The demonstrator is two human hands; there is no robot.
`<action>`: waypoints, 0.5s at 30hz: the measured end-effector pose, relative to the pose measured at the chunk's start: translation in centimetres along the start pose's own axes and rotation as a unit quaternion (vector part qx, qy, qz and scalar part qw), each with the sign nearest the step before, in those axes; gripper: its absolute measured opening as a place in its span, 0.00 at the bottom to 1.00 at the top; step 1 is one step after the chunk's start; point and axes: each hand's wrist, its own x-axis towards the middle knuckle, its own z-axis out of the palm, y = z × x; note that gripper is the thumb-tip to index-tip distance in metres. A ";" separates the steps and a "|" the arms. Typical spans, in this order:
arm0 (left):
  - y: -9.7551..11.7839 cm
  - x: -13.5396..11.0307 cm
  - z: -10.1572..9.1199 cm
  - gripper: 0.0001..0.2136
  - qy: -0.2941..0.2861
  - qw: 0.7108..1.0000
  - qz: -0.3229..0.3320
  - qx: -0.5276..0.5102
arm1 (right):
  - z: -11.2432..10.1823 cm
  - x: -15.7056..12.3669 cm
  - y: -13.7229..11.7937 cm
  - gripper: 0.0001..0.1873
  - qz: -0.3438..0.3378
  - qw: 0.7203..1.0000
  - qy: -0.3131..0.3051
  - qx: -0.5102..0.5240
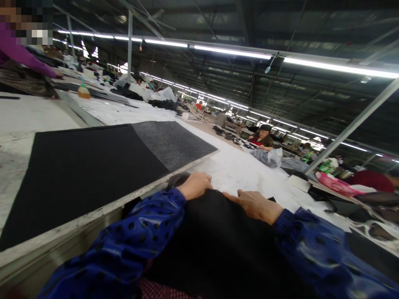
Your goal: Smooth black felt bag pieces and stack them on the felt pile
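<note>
nearest: your two blue sleeves [140, 226] with dark dots, a bit of red checked fabric [162, 290] between them at the bottom edge. black cloth [224, 245] hangs in folds in front of you, between your forearms, its upper edge at the white table [237, 172].

your left hand [195, 185] grasps that upper edge, fingers curled over it. your right hand [257, 205] is at the same edge, just beside the left, index finger stretched toward it and touching the cloth; cannot tell whether its other fingers grip.

left of your hands: a black panel [87, 178] lies flat on a board, a grey speckled piece [176, 143] adjoining its far right part.

farther: grey plastic bag [269, 158] on the right, bottle of amber liquid [83, 91] on the left. a purple sleeve [29, 54] reaches in at upper left. beyond, a seated co-worker [264, 136] at a table; overhead, strip lights [230, 52].
</note>
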 end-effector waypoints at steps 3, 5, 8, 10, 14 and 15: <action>0.0 0.0 0.2 0.14 0.004 1.000 -0.001 0.000 | -0.2 0.5 -1.2 0.40 -0.018 0.999 0.037 -0.009; -0.1 0.1 0.4 0.14 0.004 1.000 0.000 -0.002 | 0.0 0.6 -0.6 0.39 -0.045 0.997 0.056 0.034; -0.3 0.2 0.8 0.13 0.010 1.000 -0.005 -0.003 | 1.6 -0.4 2.8 0.32 -0.036 0.988 0.076 0.130; -0.4 0.2 1.0 0.13 0.016 1.000 -0.009 -0.003 | 3.4 -1.9 5.6 0.26 0.091 0.979 0.059 0.175; -0.3 0.2 1.0 0.12 0.023 1.000 -0.011 -0.005 | 6.1 -5.8 8.9 0.40 0.296 0.930 -0.004 0.216; -0.2 0.2 0.9 0.12 0.024 1.000 -0.012 -0.004 | 6.4 -6.8 9.0 0.42 0.309 0.922 0.004 0.234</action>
